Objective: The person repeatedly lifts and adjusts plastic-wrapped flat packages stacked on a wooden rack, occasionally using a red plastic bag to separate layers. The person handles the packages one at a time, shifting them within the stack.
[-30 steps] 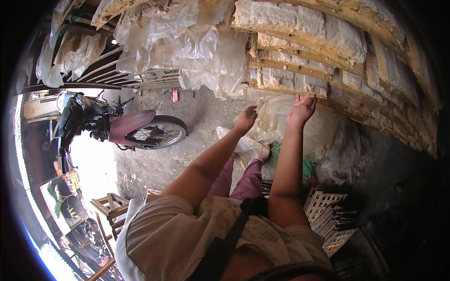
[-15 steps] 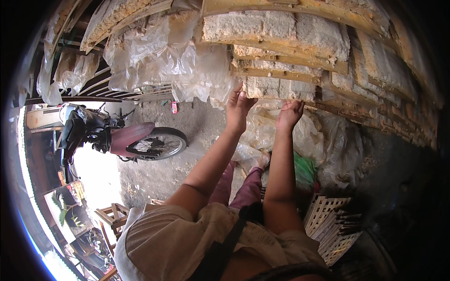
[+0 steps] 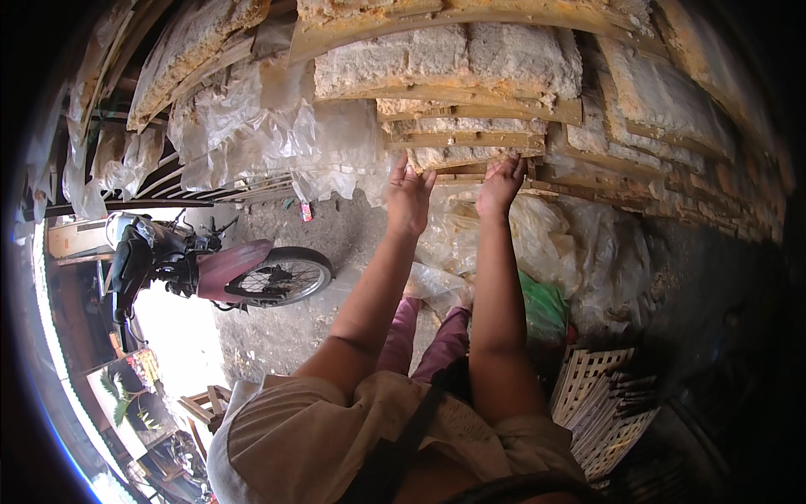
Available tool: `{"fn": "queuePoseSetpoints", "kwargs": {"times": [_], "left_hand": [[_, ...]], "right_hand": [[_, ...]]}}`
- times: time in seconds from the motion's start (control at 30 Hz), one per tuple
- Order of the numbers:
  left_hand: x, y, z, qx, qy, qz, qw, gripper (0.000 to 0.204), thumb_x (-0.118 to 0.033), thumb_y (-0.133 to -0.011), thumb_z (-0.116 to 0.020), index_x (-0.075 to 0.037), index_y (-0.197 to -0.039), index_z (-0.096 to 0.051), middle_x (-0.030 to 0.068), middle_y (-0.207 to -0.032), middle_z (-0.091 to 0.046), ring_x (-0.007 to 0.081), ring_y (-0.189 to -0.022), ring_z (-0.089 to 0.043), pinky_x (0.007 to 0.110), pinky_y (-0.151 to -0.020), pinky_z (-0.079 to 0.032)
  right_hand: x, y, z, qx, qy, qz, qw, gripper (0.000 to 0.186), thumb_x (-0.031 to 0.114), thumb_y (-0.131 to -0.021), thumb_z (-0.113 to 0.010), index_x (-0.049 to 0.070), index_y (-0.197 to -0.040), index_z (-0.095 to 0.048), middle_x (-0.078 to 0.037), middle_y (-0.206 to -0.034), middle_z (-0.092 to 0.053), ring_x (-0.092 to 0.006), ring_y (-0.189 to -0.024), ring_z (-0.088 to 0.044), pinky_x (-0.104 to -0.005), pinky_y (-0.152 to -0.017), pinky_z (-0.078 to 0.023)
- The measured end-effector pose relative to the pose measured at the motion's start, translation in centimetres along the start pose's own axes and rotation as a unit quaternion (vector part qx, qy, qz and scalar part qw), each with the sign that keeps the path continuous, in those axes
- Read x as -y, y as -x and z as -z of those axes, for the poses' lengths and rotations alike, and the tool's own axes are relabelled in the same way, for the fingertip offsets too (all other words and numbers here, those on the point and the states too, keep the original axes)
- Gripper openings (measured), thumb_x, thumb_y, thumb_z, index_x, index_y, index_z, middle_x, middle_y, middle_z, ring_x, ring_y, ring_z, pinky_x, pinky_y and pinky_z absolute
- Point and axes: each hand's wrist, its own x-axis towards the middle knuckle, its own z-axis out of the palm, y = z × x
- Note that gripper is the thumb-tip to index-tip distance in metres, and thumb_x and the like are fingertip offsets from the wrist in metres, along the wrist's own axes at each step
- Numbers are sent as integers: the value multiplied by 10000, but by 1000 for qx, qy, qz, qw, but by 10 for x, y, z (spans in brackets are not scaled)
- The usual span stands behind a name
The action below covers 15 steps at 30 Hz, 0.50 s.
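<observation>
Both my arms reach forward to a rack of shallow wooden trays that carry whitish, crumbly slabs with orange patches. My left hand (image 3: 409,197) grips the left end of a low tray's front edge, thumb and fingers bent round it. At the right end of the same edge, my right hand (image 3: 502,189) has its fingers closed on the wood. The held tray of crumbly slabs (image 3: 460,156) sits slightly tilted under other trays, its far part hidden. Just above it is another loaded tray (image 3: 466,139), and higher a wider slab (image 3: 445,63) on its board.
Crumpled clear plastic sheets (image 3: 277,126) hang left of the trays. More plastic (image 3: 537,231) and a green bag (image 3: 541,307) lie below. A motorcycle (image 3: 227,265) stands at left on the rough floor. Woven baskets (image 3: 588,374) stand at lower right, a wooden stool (image 3: 201,407) at lower left.
The held tray has gone farther in under the trays above, so less of its slab top shows. Both hands moved with it, still gripping its front edge. The view has shifted slightly.
</observation>
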Motion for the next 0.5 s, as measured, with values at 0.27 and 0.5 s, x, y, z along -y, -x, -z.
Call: {"fn": "queuePoseSetpoints", "kwargs": {"times": [0.27,0.5], "left_hand": [[-11,10,-9,-12,0,23,1000,404,-2,-902,-348,-82,-1298,-333,96,-1190,-424,204,-946,-509,368,-909,-431],[-17,19,2,13,-22,46,999,397,-4,-903,-343,-75,-1294,-342,78,-1176,-427,184,-943,-508,368,-911,-429]], "right_hand": [[-3,6,0,-13,-7,19,1000,480,311,-931,-338,59,-1318,-207,-163,-1342,-259,-327,-1226,-307,-467,-1018,-235],[-13,22,16,-46,-39,13,998,367,254,-925,-357,46,-1225,-313,-99,-1199,-386,-213,-1096,-417,-437,-970,-294]]}}
